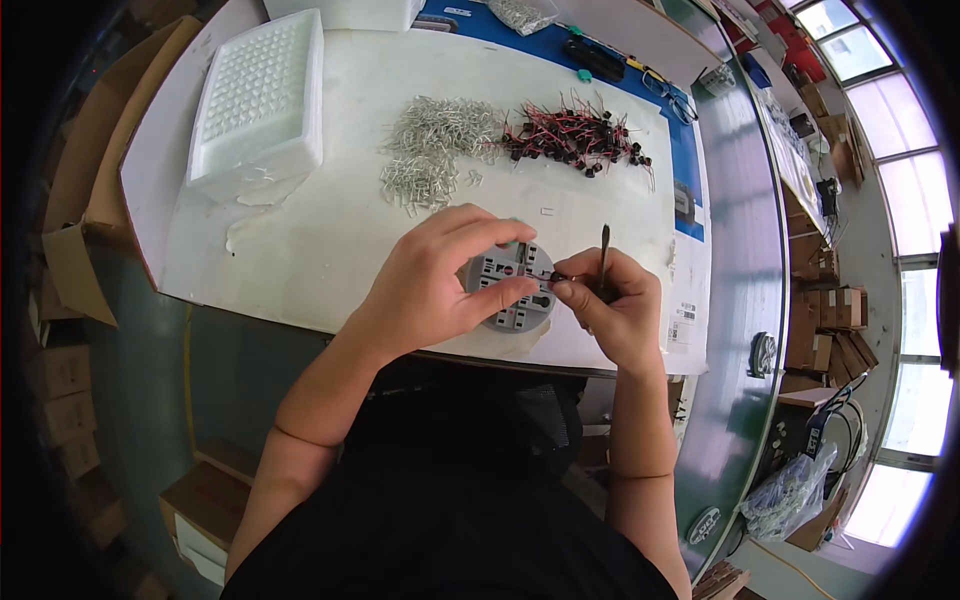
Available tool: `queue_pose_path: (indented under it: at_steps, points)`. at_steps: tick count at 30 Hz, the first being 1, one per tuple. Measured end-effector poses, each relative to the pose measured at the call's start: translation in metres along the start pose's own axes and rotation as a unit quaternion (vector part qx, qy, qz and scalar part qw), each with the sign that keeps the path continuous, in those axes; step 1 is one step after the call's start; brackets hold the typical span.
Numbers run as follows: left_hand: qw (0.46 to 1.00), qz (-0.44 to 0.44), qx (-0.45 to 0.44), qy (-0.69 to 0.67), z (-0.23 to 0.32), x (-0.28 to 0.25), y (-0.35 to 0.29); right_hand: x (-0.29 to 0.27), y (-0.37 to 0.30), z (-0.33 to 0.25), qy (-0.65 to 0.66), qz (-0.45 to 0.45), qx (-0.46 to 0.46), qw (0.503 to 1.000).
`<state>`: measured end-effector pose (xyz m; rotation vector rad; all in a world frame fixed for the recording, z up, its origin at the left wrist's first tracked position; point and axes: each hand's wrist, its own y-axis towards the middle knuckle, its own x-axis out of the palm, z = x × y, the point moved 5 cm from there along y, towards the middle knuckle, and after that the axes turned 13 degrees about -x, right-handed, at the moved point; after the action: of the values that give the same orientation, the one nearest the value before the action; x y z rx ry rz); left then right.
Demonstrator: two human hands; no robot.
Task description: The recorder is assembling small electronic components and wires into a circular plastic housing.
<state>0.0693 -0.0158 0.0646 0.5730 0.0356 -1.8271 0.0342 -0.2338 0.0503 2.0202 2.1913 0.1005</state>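
Observation:
My left hand (440, 275) is curled around a grey round disc (512, 315), its thumb lying over the face and its fingers at the far rim. The disc has several slots, dark inserts and pale rectangles on it. At the disc's right edge, my right hand (625, 305) pinches a small black part (558, 278) between thumb and forefinger, with thin wires running onto the disc. A slim dark metal tool (605, 245) sticks up from the same hand; its lower end is hidden by the fingers. A single U-shaped metal piece (547, 211) lies just beyond the disc.
Farther back lie a heap of U-shaped metal pieces (430, 145) and a pile of black parts with red wires (580, 138). A white foam tray (307, 150) stands at left. Eyeglasses (672, 97) rest at the back right. A green bench (735, 280) runs along the right side.

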Motion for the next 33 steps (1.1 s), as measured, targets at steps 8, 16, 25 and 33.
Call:
queue_pose_path:
  at_steps: [8, 16, 25, 33]
  points:
    - [0.986, -0.068, -0.080, -0.127, -0.007, 0.006, -0.004, 0.005, -0.008, -0.011, -0.010, -0.040, -0.117, 0.992]
    - [0.985, -0.048, -0.081, -0.146, -0.004, 0.017, -0.004, 0.003, -0.010, -0.010, 0.013, -0.036, -0.162, 0.986]
    - [0.983, -0.081, -0.092, -0.135, -0.004, 0.024, -0.007, 0.004, -0.019, 0.001, 0.010, 0.012, -0.057, 0.998]
    - [0.965, -0.073, -0.140, -0.207, -0.014, 0.030, -0.016, 0.007, -0.022, -0.003, -0.112, -0.004, -0.142, 0.983]
